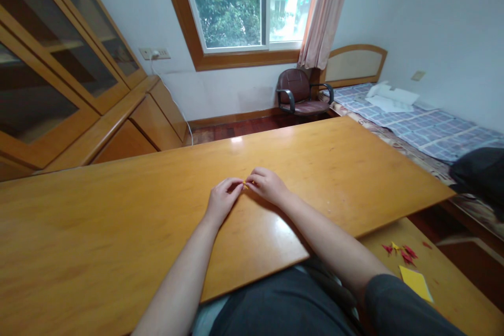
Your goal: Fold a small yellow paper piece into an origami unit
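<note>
Over the middle of the wooden desk (157,210), my left hand (223,198) and my right hand (268,185) meet fingertip to fingertip. Between them is a tiny piece of folded yellow paper (245,185), pinched by the fingers of both hands. Its exact shape is too small to make out. On a lower wooden surface at the right lie several small red folded-paper figures (408,256), together with a yellow folded-paper figure (395,247). Closer to me on that surface is a flat stack of square yellow paper (416,283).
The desk's right corner juts out toward a bed (425,126) with a checked cover. A dark bag (480,173) rests at the bed's near side. Beyond the desk stands a brown armchair (297,92) under the window. A glass-doored cabinet (66,63) lines the left wall.
</note>
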The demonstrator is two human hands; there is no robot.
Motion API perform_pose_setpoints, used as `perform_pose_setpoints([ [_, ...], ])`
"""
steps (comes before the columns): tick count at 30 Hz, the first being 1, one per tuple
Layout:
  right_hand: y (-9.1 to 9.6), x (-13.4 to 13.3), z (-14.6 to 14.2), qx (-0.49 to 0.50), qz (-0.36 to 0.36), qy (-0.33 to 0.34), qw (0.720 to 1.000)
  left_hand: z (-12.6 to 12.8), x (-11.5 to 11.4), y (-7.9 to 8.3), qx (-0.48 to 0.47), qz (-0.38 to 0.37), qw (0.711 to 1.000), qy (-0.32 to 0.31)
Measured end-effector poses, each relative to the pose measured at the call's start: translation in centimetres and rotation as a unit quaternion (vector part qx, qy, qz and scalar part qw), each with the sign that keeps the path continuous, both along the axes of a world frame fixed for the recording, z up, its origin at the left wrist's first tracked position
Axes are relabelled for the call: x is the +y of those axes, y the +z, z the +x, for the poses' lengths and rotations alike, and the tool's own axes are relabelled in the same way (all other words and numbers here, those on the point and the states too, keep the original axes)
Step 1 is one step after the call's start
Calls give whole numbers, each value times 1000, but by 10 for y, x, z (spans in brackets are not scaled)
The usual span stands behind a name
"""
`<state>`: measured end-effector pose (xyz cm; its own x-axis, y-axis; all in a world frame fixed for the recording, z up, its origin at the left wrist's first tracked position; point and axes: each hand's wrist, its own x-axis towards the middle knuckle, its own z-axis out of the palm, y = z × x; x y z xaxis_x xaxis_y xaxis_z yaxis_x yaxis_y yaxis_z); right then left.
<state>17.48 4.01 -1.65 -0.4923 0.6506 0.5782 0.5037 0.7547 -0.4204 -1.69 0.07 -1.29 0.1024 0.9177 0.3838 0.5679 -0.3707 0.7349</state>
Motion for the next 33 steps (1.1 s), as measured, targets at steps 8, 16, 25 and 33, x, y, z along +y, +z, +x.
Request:
perform_pose_setpoints([
  [8, -4, 2, 0, -39, 48, 1, 998, -1, 0, 1, 54, 70, 996, -26],
  [16, -2, 1, 1, -56, 73, 5, 996, -1, 2, -3, 73, 86, 993, -26],
  [25, 5, 0, 3, 37, 7, 20, 999, 1, 1, 3, -12, 43, 999, 11],
  [33, -2, 3, 3, 138, -126, 52, 981, -4, 6, -1, -265, -79, 959, 61],
])
